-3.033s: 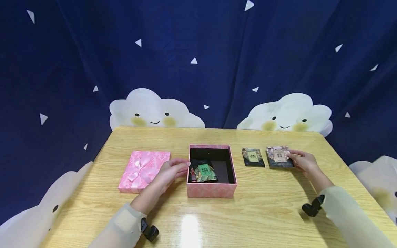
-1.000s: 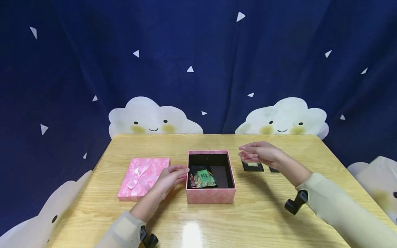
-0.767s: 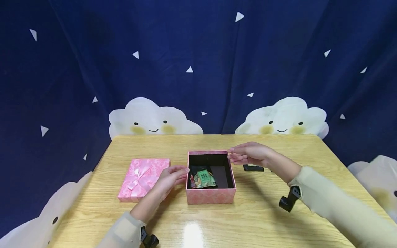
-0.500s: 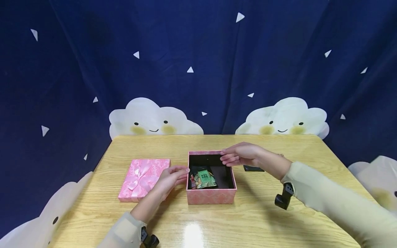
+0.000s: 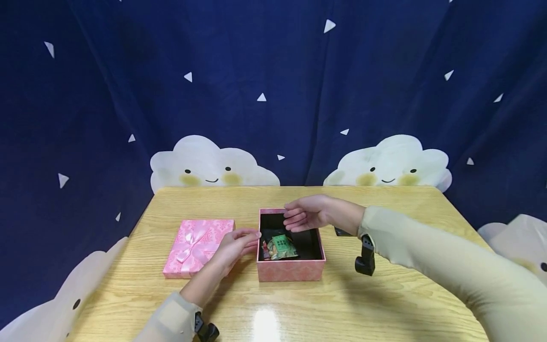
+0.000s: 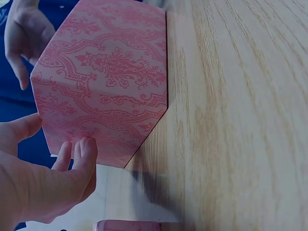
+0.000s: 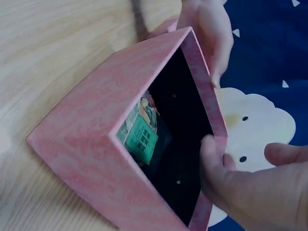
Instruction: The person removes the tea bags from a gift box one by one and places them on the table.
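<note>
A pink patterned box (image 5: 290,270) with a dark inside stands without its lid at the table's middle. Inside, a small packet with a green label (image 5: 282,244) lies over a partly hidden reddish one, toward the left. My left hand (image 5: 234,248) rests against the box's left wall, its fingertips on the patterned side (image 6: 110,77) and its thumb at the rim. Over the back right of the opening hovers my right hand (image 5: 307,213), thumb apart from loosely bent fingers, with nothing visible in it. In the right wrist view the fingers (image 7: 211,163) overlap the box's rim.
The pink lid with a ribbon bow (image 5: 198,247) lies left of the box. Right of the box, a dark packet (image 5: 342,232) shows partly under the right forearm, which hides the table behind it. A blue curtain (image 5: 299,95) hangs beyond the table.
My right hand has left the floral packet on the right and moved left, over the other packet, to above the box. The left hand stays at the box's left side.
</note>
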The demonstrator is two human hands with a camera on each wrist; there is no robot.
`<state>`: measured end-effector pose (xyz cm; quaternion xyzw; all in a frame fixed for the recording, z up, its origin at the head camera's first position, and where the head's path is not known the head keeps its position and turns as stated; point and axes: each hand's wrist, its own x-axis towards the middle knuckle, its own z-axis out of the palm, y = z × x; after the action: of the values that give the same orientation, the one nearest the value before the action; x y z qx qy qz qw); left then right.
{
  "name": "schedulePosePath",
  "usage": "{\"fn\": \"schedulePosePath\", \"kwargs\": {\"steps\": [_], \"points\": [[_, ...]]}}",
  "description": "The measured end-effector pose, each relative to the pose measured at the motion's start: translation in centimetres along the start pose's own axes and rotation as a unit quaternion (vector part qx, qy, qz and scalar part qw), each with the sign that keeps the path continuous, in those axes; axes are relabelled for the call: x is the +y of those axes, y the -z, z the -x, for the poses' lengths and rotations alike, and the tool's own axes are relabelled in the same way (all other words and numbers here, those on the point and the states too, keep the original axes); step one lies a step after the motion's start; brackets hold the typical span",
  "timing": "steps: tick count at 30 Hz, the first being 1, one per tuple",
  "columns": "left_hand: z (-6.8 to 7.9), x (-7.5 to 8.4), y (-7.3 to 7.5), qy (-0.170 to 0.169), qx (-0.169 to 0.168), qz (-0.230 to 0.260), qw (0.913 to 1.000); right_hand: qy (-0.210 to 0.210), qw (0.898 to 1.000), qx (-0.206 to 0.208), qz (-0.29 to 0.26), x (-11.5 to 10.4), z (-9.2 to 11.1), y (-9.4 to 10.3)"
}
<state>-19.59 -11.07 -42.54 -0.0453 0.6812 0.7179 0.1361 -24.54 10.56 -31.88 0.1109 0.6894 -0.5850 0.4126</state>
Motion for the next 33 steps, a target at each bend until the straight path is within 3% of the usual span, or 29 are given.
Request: {"fn": "schedulePosePath", "kwargs": {"steps": [6, 18, 33], "points": [[0.0, 0.0, 0.0, 0.000, 0.002, 0.004, 1.0000, -0.016, 0.997, 0.057, 0.047, 0.2, -1.8, -1.3], [-0.2, 0.0, 0.1, 0.002, 0.004, 0.002, 1.0000, -0.048, 0.990, 0.117, 0.070, 0.3, -3.9, -2.4], [-0.3, -0.1, 0.1, 0.004, 0.005, -0.003, 1.0000, -0.087, 0.988, 0.088, 0.089, 1.2, -4.8, -2.1]]}}
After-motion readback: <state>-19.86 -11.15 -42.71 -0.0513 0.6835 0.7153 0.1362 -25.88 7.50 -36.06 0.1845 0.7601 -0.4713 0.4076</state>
